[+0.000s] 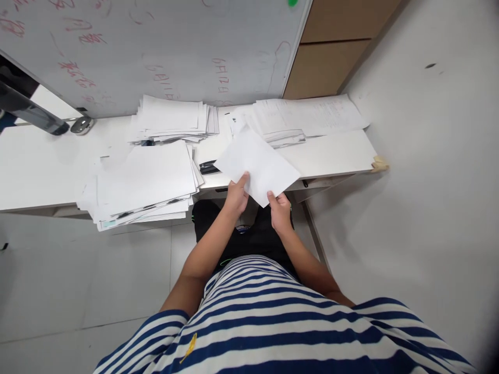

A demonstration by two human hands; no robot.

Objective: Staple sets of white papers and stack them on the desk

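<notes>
A blank white sheet of paper (259,165) is held at a slant over the front edge of the desk. My left hand (237,196) pinches its lower left edge, thumb on top. On the lower right edge, my right hand (279,210) grips it the same way; the fingers beneath are hidden. Left of the sheet lies a large uneven stack of paper (148,174), jutting past the desk edge. Behind that sits another paper stack (171,114). Printed sheets (307,115) lie at the back right, partly behind the held sheet. A black object (209,167) shows beside the sheet's left corner.
The white desk (331,153) runs along a whiteboard (187,52) with red writing. A dark bottle (35,110) and a computer mouse (82,125) are at the left. Brown boxes (331,65) stand behind, with a white wall (429,156) at the right.
</notes>
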